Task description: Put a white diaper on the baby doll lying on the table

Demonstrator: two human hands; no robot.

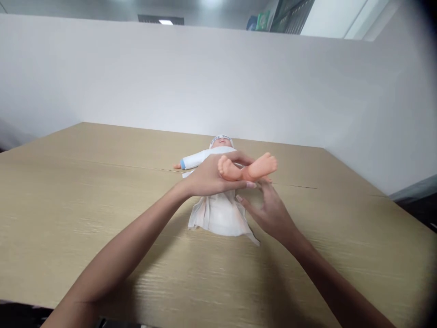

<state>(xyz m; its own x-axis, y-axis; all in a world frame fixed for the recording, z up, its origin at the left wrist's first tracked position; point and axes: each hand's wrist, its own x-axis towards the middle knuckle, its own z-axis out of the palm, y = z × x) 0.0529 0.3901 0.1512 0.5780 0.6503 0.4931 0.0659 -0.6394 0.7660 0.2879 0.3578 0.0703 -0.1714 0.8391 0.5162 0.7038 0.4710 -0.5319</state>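
Observation:
A baby doll in a white top with blue cuffs and a printed headband lies on its back, head away from me. My left hand is closed around its lower legs and holds both bare feet raised, toes up. Beneath the legs a white diaper spreads toward me, its front edge creased and uneven. My right hand is beside the diaper's right edge, with its thumb apart from the fingers. Its thumb tip is close to the diaper; some fingertips are hidden behind the doll. The raised legs and left hand cover the doll's middle.
The doll lies on a wide wood-grain table with thin seams across it. A pale partition rises behind the table and along the right. Beyond its top are a green package and ceiling lights.

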